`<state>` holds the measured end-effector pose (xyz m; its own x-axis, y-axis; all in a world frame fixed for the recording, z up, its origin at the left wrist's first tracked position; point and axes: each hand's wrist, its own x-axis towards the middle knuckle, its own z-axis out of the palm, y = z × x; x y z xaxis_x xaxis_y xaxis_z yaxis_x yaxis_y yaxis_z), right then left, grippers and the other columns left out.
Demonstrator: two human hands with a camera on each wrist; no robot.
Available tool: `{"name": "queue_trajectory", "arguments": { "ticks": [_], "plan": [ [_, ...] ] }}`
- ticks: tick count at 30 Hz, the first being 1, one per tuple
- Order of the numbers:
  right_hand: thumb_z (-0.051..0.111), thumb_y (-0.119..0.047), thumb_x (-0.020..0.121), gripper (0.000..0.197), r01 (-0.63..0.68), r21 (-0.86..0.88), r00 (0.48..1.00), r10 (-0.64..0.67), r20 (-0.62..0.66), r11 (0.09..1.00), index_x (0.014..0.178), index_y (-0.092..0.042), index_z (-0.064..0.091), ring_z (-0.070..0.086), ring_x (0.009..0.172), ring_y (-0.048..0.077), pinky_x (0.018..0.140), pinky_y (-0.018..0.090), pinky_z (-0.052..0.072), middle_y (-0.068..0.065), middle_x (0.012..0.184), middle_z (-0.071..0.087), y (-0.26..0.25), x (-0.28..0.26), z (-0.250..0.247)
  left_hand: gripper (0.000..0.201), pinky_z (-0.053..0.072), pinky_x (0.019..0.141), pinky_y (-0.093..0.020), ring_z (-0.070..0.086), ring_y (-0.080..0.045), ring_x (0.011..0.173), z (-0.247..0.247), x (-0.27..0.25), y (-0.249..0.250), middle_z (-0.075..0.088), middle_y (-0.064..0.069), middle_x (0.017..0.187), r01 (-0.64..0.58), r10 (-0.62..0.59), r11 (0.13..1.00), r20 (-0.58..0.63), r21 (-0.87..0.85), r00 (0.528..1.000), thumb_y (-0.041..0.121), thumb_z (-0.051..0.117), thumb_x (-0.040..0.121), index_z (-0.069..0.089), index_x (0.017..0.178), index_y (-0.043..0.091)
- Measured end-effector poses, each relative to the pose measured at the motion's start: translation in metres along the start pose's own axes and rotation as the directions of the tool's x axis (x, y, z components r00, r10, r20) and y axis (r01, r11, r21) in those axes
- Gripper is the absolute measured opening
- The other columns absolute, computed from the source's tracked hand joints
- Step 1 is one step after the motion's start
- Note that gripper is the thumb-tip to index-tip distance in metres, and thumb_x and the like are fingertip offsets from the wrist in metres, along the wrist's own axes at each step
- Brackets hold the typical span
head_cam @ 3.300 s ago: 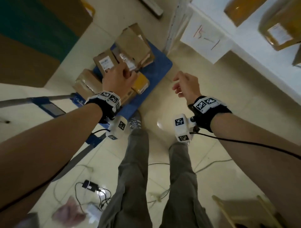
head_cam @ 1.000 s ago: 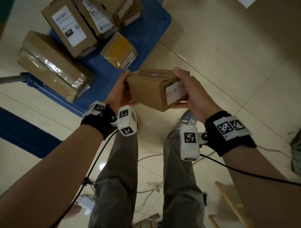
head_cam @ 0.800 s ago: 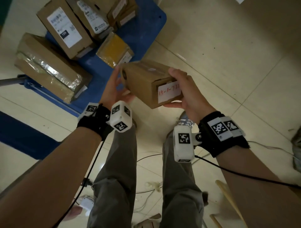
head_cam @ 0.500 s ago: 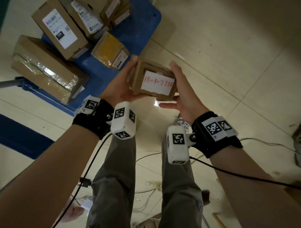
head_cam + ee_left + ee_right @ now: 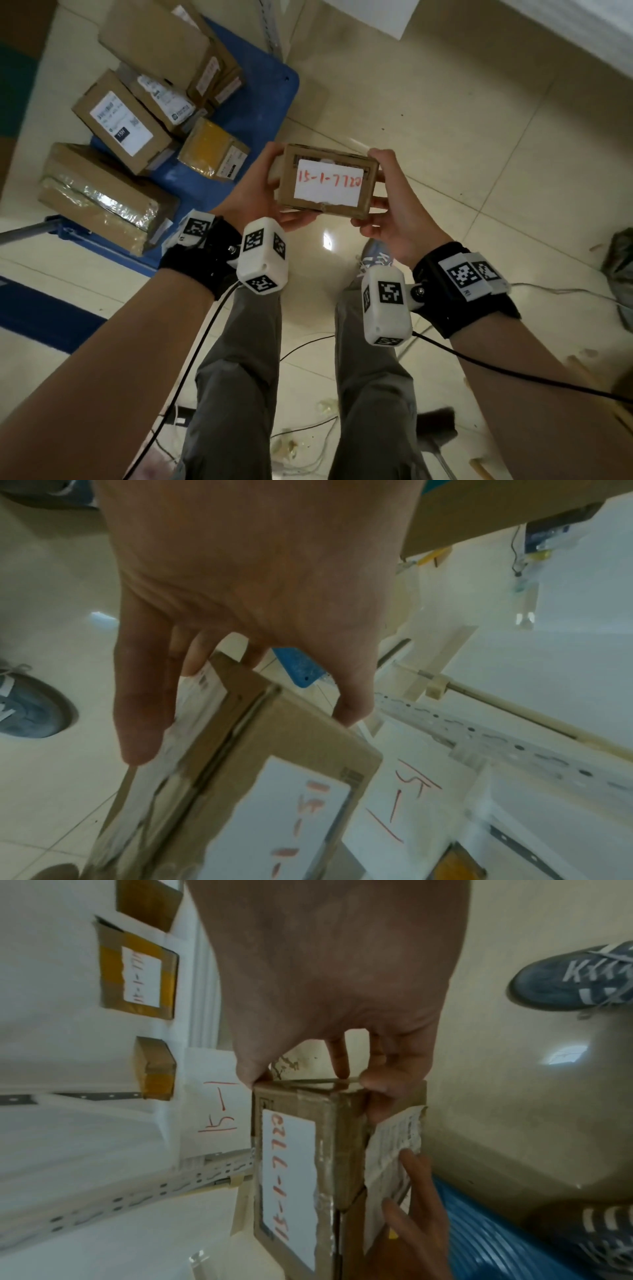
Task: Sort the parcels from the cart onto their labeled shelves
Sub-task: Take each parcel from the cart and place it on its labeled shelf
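Observation:
A small cardboard parcel (image 5: pixel 327 181) with a white label reading "15-1-7722" in red is held above the floor, label facing me. My left hand (image 5: pixel 272 188) grips its left end, thumb on the far edge and fingers underneath. My right hand (image 5: pixel 380 192) grips the right end the same way. The left wrist view shows the left hand (image 5: pixel 240 718) clamped over the parcel (image 5: pixel 274 791). In the right wrist view the right hand (image 5: pixel 313 1085) pinches the parcel (image 5: pixel 291 1177) at its end. A printed shipping label (image 5: pixel 394 1150) covers the underside.
The blue cart (image 5: pixel 260 102) stands at the upper left with several boxed parcels (image 5: pixel 120 123) and a yellow-taped one (image 5: pixel 212 150). A white shelf with a paper sign "15-1" (image 5: pixel 215 1110) is at the top right, holding parcels (image 5: pixel 140 980). Cables (image 5: pixel 308 346) trail on the tiled floor by my feet.
Both hands took the parcel off the cart and turned it until its handwritten label faces me. It has risen slightly and the shelf edge has come into view.

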<state>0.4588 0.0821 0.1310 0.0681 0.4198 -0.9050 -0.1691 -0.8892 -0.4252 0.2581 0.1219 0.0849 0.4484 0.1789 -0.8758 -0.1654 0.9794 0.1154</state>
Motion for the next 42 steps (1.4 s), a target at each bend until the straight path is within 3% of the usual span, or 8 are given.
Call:
{"name": "queue_trajectory", "arguments": {
  "ticks": [5, 9, 15, 19, 24, 31, 36, 42],
  "plan": [
    [0.048, -0.056, 0.097, 0.041, 0.072, 0.044, 0.997, -0.071, -0.029, 0.996, 0.074, -0.026, 0.064, 0.05, 0.058, 0.019, 0.058, 0.029, 0.035, 0.003, 0.074, 0.065, -0.023, -0.026, -0.031, 0.061, 0.059, 0.067, -0.035, 0.071, -0.028, 0.099, 0.042, -0.011, 0.016, 0.063, -0.006, 0.13, 0.019, -0.006, 0.988, -0.087, 0.152, 0.996, 0.058, 0.064, 0.08, 0.061, 0.13, 0.022],
    [0.045, -0.057, 0.097, 0.04, 0.14, 0.032, 0.989, -0.138, -0.047, 0.99, 0.073, -0.028, 0.059, 0.051, 0.065, 0.017, 0.064, 0.029, 0.038, -0.004, 0.067, 0.064, -0.043, -0.052, -0.063, 0.04, 0.047, 0.049, -0.023, 0.067, -0.019, 0.068, 0.085, -0.019, 0.025, 0.071, 0.0, 0.091, 0.016, 0.024, 0.961, -0.142, 0.278, 0.99, 0.065, 0.059, 0.084, 0.067, 0.096, 0.027],
    [0.045, -0.051, 0.096, 0.032, 0.245, 0.096, 0.968, -0.238, -0.074, 0.965, 0.073, -0.028, 0.051, 0.055, 0.085, 0.018, 0.074, 0.032, 0.038, -0.004, 0.073, 0.055, -0.062, -0.077, -0.11, 0.059, 0.055, 0.059, -0.028, 0.075, -0.019, 0.077, 0.14, -0.027, 0.04, 0.074, -0.002, 0.092, 0.014, 0.012, 0.866, -0.047, 0.501, 0.999, 0.062, 0.063, 0.074, 0.064, 0.114, 0.019],
    [0.046, -0.048, 0.095, 0.027, 0.305, 0.167, 0.951, -0.291, -0.107, 0.938, 0.09, -0.023, 0.051, 0.056, 0.086, 0.017, 0.08, 0.035, 0.041, 0.004, 0.087, 0.057, -0.071, -0.081, -0.135, 0.064, 0.06, 0.067, -0.035, 0.074, -0.025, 0.098, 0.174, -0.031, 0.044, 0.069, -0.008, 0.118, -0.109, 0.079, 0.817, 0.078, 0.566, 0.994, 0.051, 0.073, 0.075, 0.058, 0.13, 0.022],
    [0.046, -0.047, 0.1, 0.028, 0.358, 0.239, 0.933, -0.332, -0.143, 0.903, 0.105, -0.023, 0.06, 0.062, 0.095, 0.016, 0.085, 0.035, 0.05, -0.005, 0.093, 0.069, -0.073, -0.083, -0.158, 0.064, 0.06, 0.075, -0.036, 0.072, -0.025, 0.103, 0.211, -0.025, 0.048, 0.064, -0.01, 0.127, -0.263, 0.217, 0.746, 0.151, 0.611, 0.964, 0.04, 0.074, 0.078, 0.051, 0.136, 0.024],
    [0.049, -0.058, 0.099, 0.036, 0.377, 0.367, 0.926, -0.346, -0.149, 0.851, 0.125, -0.035, 0.058, 0.067, 0.115, 0.026, 0.097, 0.045, 0.057, 0.005, 0.124, 0.068, -0.07, -0.082, -0.184, 0.095, 0.054, 0.084, -0.031, 0.07, -0.014, 0.099, 0.265, -0.008, 0.048, 0.066, 0.002, 0.113, -0.448, 0.419, 0.598, 0.217, 0.664, 0.882, 0.047, 0.079, 0.055, 0.043, 0.14, 0.027],
    [0.043, -0.063, 0.098, 0.059, 0.4, 0.545, 0.913, -0.264, -0.313, 0.737, 0.136, -0.019, 0.054, 0.07, 0.111, 0.029, 0.089, 0.042, 0.059, 0.013, 0.124, 0.067, -0.066, -0.074, -0.226, 0.06, 0.05, 0.083, -0.031, 0.066, -0.012, 0.097, 0.302, 0.005, 0.043, 0.065, 0.004, 0.115, -0.495, 0.473, 0.586, 0.226, 0.642, 0.852, 0.033, 0.073, 0.08, 0.05, 0.135, 0.022],
    [0.046, -0.047, 0.102, 0.046, 0.487, 0.657, 0.852, -0.147, -0.503, 0.575, 0.135, -0.015, 0.053, 0.069, 0.112, 0.029, 0.087, 0.039, 0.06, 0.014, 0.131, 0.064, -0.065, -0.056, -0.304, 0.027, 0.054, 0.095, -0.042, 0.067, -0.014, 0.098, 0.354, 0.024, 0.042, 0.065, 0.006, 0.111, -0.51, 0.466, 0.617, 0.244, 0.599, 0.85, 0.039, 0.067, 0.078, 0.061, 0.103, 0.03]
  ]
}}
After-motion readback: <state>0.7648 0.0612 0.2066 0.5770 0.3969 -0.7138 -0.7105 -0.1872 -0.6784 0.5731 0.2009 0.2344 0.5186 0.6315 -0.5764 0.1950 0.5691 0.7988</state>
